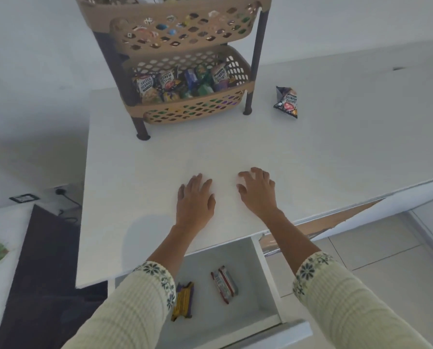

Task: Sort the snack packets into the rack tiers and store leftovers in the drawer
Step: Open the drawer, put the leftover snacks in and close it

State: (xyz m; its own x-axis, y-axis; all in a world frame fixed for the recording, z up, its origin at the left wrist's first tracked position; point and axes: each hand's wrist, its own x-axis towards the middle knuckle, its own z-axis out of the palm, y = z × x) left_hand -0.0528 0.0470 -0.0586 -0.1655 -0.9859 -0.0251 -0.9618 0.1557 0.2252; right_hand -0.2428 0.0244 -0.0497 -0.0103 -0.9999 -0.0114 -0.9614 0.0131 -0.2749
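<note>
Now, from the head camera, we have both hands on the white table, near its front edge and a little apart from each other. Our left hand lies flat, fingers straight and slightly spread, holding nothing. Our right hand rests on its fingertips, fingers loosely bent and spread, also holding nothing.

At the back of the table stands the beige rack on dark legs. Its lower tier is packed with snack packets, several marked salted peanuts, and more packets show through the holes of the tier above. One peanut packet lies alone on the table, to the right of the rack and well apart from our hands.

Below the table edge the drawer is pulled open. Inside lie a yellow and purple packet and a red and white packet, apart from each other.
</note>
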